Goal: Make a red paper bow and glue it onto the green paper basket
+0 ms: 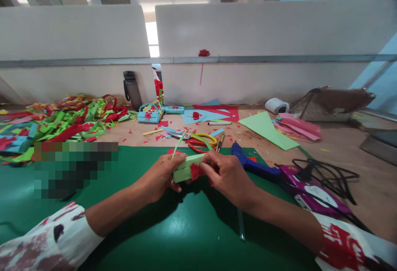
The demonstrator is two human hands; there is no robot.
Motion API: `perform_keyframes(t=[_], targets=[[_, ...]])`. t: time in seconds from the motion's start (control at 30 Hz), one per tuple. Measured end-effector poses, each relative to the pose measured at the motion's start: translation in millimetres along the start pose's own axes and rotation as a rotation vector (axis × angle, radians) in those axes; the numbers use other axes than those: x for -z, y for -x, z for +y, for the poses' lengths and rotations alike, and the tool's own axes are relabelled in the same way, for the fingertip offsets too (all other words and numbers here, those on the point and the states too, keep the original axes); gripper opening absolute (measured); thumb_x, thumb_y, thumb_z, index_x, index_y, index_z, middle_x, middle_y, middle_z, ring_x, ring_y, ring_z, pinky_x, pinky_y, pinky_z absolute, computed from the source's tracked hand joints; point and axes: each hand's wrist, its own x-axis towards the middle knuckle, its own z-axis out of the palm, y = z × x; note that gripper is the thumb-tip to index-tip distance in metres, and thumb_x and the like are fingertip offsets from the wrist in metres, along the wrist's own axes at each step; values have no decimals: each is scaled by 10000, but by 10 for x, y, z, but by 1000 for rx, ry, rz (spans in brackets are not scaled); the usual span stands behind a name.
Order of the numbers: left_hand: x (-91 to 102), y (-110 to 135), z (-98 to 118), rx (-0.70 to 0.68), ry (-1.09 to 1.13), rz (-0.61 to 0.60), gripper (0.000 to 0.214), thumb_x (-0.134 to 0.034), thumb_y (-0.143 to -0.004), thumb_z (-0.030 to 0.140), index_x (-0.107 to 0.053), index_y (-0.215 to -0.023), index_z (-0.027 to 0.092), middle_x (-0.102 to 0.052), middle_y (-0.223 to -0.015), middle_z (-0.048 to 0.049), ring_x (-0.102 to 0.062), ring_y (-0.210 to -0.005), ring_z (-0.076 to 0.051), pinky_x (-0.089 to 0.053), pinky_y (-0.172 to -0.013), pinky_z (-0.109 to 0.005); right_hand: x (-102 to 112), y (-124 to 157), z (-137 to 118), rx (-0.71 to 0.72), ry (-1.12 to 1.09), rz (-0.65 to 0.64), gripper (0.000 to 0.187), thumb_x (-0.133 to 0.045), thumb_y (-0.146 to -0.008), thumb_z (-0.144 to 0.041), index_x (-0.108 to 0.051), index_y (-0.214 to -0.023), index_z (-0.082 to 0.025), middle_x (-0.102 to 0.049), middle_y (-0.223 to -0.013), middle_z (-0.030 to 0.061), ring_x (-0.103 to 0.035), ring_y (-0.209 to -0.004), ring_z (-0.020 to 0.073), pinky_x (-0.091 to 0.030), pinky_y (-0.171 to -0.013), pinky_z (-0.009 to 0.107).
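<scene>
A small light-green paper handbag (182, 175) with thin strip handles is held above the green mat (161, 238). My left hand (164, 172) is closed round its left end, thumb on top and fingers underneath. On the bag's front sits a red paper flower (195, 172). The fingertips of my right hand (225, 174) are pinched at the flower's right edge, against the bag's right end. Just right of that hand lies a blue glue gun (245, 159). A clear glue stick (241, 225) rests on the mat below. Scissors (201, 142) with red and yellow handles lie behind the bag.
Colourful paper strips (80, 118) are heaped at the left. Blue paper handbags (149, 115) stand near a dark bottle (132, 91). A purple power box (313, 190) with black cable, green paper (269, 130) and a brown handbag (335, 103) are on the right.
</scene>
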Motion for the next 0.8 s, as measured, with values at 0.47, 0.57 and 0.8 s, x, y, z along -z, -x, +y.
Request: perform_keyframes(t=[0.47,0.57,0.8], targets=[[170,-87,29,123,244,34,266,-483,-902,362,-606,-951,131,-658,-747,-67,-619,-558,-147,-422,-369,-185,97,-87,55,38,-190,299,263,-560,-856,-355,-547,-1065,-195,-604,-756,8,-576,-669,151,-478,-648,302],[222,-107,58,147,285,36,272,-481,-908,365,-591,-966,123,-671,-753,-81,-628,-550,-154,-419,-363,-188,122,-163,110,-67,-367,330,404,-581,-829,-453,-523,-1131,-191,-598,-1023,96,-585,-943,220,-499,-775,385],[184,-79,67,118,253,-22,275,-480,-906,350,-608,-985,120,-673,-736,-76,-626,-536,-152,-428,-351,-177,-3,-162,134,-389,-731,-70,473,-582,-794,-559,-560,-1076,-181,-645,-853,56,-620,-690,172,-487,-459,243]])
